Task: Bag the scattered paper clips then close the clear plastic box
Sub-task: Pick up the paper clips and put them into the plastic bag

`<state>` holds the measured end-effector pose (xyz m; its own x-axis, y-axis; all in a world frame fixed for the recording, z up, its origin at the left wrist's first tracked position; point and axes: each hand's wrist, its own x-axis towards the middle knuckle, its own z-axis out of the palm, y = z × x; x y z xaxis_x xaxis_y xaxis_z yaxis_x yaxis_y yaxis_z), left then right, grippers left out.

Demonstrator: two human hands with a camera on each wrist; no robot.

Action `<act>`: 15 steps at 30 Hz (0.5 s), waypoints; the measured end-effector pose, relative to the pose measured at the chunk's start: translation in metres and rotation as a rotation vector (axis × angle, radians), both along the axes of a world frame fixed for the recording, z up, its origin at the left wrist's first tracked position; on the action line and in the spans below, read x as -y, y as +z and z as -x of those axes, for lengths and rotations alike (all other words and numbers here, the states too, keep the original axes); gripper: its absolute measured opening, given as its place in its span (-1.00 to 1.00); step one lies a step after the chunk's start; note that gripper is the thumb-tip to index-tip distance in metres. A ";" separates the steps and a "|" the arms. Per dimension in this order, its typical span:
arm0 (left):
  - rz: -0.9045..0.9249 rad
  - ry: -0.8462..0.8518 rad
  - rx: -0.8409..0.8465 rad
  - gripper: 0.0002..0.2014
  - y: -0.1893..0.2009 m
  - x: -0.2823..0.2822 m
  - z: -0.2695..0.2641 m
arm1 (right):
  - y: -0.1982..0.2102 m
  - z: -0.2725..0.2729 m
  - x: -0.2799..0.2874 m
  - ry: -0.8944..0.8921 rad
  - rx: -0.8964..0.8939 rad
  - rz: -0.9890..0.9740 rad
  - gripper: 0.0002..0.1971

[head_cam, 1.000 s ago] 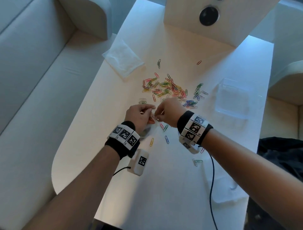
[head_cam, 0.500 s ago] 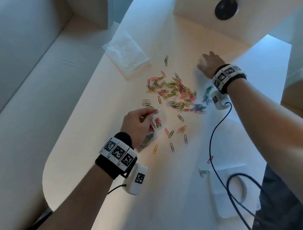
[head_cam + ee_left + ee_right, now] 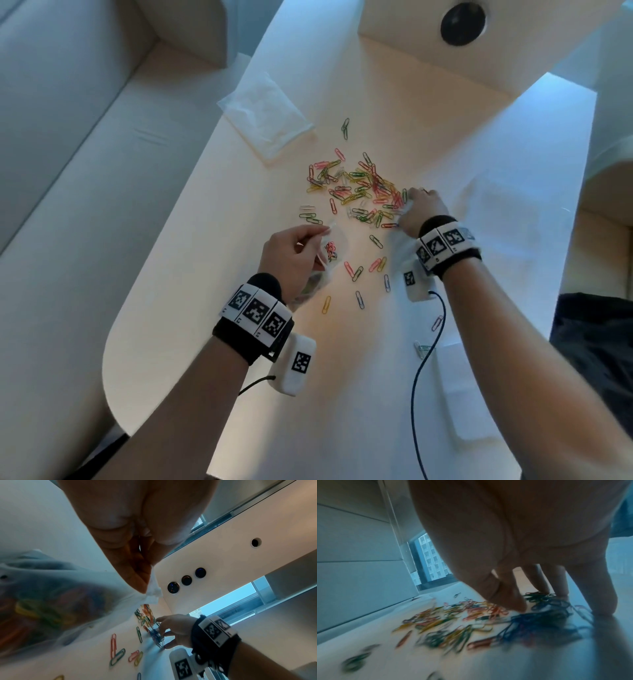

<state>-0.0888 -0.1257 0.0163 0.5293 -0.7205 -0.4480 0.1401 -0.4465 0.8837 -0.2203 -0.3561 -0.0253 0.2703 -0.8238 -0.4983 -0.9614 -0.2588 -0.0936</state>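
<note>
The white table (image 3: pixel 191 308) carries everything, its rounded near-left corner toward the person and a raised panel along its far edge. A folded white tissue (image 3: pixel 265 113) lies near the far-left edge. The clear plastic box (image 3: pixel 493 205) is a faint pale shape toward the right edge, too washed out to tell whether its lid is up. The bulk of the scattered paper clips (image 3: pixel 356 192) forms a loose band in the middle of the table, its long axis running left to right; single clips point every way, and stragglers trail toward the near edge. The left hand (image 3: pixel 291 257) pinches the rim of a small clear bag (image 3: pixel 56 608) between thumb and fingers, its mouth turned toward the pile and its filled body hanging back under the wrist; the left wrist view shows a fair clump of coloured clips inside. The right hand (image 3: pixel 419 209) sits at the right end of the band, fingers spread and tips down on the table around a tangle of blue clips (image 3: pixel 544 616), raking rather than gripping them. Judged from this, bagging is only partly done: most clips are still loose, and closing the box remains.
</note>
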 end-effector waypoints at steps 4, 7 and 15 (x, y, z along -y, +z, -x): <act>-0.013 0.014 -0.018 -0.79 0.005 -0.010 0.009 | -0.011 0.009 -0.035 0.083 0.063 0.192 -0.74; -0.039 0.005 -0.013 -0.78 0.006 -0.017 0.016 | -0.013 0.019 -0.044 0.148 0.198 0.298 -0.80; -0.060 0.022 0.015 -0.78 0.009 -0.029 0.023 | 0.005 0.058 -0.047 -0.553 0.754 -0.083 -0.75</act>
